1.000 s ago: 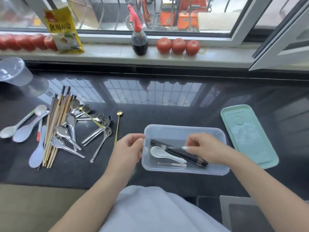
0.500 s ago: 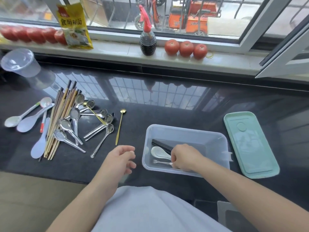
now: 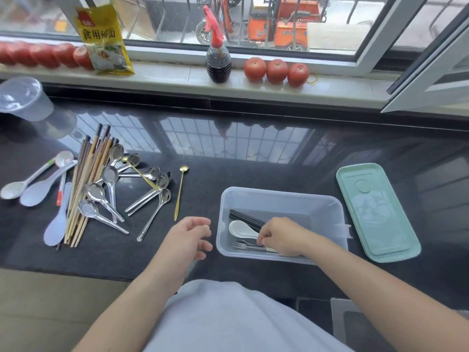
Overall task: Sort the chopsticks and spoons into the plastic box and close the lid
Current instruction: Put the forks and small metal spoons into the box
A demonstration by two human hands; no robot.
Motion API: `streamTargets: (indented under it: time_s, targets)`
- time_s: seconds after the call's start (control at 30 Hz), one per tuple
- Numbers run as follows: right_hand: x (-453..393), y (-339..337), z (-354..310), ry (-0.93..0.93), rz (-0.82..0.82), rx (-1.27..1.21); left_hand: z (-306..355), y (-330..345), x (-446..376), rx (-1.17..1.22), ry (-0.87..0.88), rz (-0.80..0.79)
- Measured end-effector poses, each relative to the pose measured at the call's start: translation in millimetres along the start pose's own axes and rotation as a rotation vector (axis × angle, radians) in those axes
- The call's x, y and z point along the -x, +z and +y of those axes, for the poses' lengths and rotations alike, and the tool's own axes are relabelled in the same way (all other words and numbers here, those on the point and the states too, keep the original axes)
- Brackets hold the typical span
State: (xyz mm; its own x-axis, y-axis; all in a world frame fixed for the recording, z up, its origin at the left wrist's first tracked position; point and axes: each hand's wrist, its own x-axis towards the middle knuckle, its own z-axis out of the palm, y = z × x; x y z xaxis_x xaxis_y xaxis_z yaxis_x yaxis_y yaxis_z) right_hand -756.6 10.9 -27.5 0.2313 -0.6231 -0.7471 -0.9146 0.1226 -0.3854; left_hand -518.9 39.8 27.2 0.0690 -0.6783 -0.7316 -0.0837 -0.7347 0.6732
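Barely begun: the plastic box (image 3: 281, 199) holds black chopsticks (image 3: 243, 216), one white spoon (image 3: 241, 229) and a fork (image 3: 245, 245). Most chopsticks (image 3: 86, 184) and spoons (image 3: 109, 174) lie on the worktop (image 3: 253, 168); the lid (image 3: 375, 212) lies beside the box. The right hand (image 3: 281, 236) curls inside the box, its grip unclear; the left hand (image 3: 189, 237) hangs loosely apart, empty.

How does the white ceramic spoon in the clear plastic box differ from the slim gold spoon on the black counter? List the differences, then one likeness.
The white ceramic spoon is short with a broad bowl; the slim gold spoon is long and thin with a tiny bowl. The white one lies inside the clear plastic box; the gold one lies unsorted on the black counter. Neither is held.
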Motion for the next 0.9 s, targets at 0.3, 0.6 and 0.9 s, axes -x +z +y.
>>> streamTargets:
  time_s: [0.3,0.6,0.9]
  targets:
    - [36.7,-25.4,-98.5,-0.184,0.249,-0.657,-0.8,-47.0,-6.6,0.031,-0.009,0.035]
    - [-89.6,46.1,-222.0,0.163,0.140,-0.814,-22.9,-139.6,-23.8,0.049,-0.105,0.091]
    - [-187.8,38.0,-242.1,0.472,0.558,-0.344,-17.1,-236.9,-57.1,-0.011,-0.088,-0.023]
